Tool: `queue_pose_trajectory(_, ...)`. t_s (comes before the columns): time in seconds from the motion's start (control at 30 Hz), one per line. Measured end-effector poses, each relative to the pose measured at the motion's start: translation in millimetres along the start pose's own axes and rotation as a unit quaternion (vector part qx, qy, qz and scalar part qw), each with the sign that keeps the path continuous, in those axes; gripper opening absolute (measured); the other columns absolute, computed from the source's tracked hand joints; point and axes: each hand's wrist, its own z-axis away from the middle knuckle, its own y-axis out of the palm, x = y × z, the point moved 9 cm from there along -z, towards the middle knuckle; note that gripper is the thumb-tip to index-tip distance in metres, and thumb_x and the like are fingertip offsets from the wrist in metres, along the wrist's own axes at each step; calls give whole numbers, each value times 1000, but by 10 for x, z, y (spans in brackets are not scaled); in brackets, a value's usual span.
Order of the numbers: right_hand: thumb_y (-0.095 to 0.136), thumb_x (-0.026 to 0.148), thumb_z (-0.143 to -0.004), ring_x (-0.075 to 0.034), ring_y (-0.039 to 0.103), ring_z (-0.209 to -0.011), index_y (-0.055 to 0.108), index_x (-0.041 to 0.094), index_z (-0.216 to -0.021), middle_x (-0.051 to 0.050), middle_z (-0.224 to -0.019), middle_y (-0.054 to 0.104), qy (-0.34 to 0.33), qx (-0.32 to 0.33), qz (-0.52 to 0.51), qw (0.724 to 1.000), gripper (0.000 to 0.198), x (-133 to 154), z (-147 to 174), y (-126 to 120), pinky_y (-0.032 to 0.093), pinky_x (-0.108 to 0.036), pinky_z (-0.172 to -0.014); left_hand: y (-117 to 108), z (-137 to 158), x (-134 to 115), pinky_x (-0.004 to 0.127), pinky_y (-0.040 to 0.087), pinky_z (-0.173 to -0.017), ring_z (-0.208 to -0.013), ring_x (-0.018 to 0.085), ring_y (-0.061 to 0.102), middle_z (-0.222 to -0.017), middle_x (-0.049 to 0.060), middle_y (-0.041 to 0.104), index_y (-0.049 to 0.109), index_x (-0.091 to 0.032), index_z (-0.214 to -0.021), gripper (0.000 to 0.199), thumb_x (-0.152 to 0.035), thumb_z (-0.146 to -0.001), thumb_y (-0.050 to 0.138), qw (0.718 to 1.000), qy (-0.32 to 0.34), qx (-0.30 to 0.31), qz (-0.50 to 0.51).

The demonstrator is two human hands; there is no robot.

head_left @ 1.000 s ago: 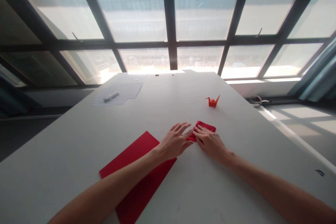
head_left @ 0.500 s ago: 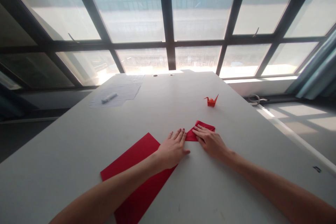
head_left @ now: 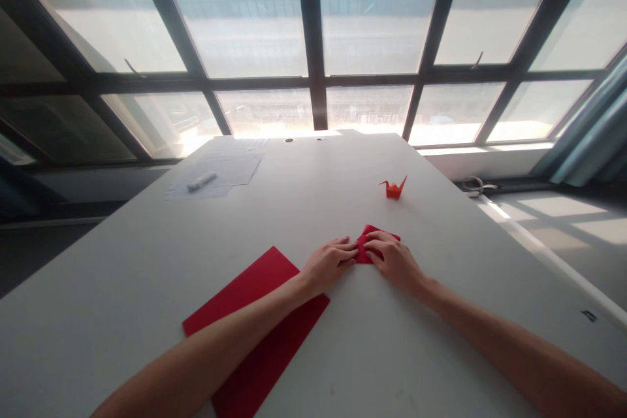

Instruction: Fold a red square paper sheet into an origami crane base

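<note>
A small piece of folded red paper lies flat on the white table, partly covered by my fingers. My left hand has its fingertips and thumb drawn together at the paper's left edge. From the right, my right hand presses on the paper with bent fingers and holds it against the tabletop. Under my left forearm rests a larger sheet of red paper, its middle hidden by the arm. Beyond my right hand stands an orange-red origami crane.
White paper sheets lie at the table's far left, with a whitish tube-like object on top. The white table reaches toward large windows. A coiled cable sits past the table's right edge.
My left fingers have gone from spread flat to drawn together at the paper's left edge. The left tip of the folded paper no longer shows. My right fingers have bent more.
</note>
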Motion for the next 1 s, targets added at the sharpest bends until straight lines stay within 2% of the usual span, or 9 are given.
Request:
queue_pose_trajectory(0.13,54,18,-90,-22,58,-100,69,21,-82,-7,-101,64,15,-3,17,1000,17,-94,-70,-29,47,-36,-91,12,-5,100,40,43,-109,-132,23,49,-129,-3,64,68,-33,-120,32,-21,-93,57,999,-33,-16,19)
queue_pose_trajectory(0.33,54,20,-90,-22,53,-95,61,20,-82,-7,-95,60,16,19,54,998,11,-141,-104,36,44,-34,-87,9,-11,154,39,43,-109,-131,22,51,-126,-5,66,67,-35,-121,32,-23,-93,57,998,-36,-31,38)
queue_pose_trajectory(0.63,47,19,-94,-23,50,-94,57,18,-84,-10,-98,59,20,40,91,995,14,-147,-115,98,41,-35,-87,3,8,213,40,46,-104,-129,24,53,-121,-5,69,66,-35,-123,34,-22,-93,56,996,-62,-47,51)
queue_pose_trajectory(0.8,45,21,-95,-24,50,-95,58,18,-89,-12,-102,60,25,44,109,993,15,-133,-104,101,41,-35,-85,-3,16,183,38,47,-103,-129,24,53,-124,-8,66,68,-36,-119,31,-24,-95,54,997,-54,-37,38)
queue_pose_trajectory(1.0,49,19,-94,-25,54,-100,62,19,-97,-10,-104,64,9,13,111,994,13,-65,-112,-4,42,-37,-88,6,9,120,37,46,-104,-132,24,49,-127,-9,64,68,-34,-120,32,-26,-97,46,999,-43,-13,13)
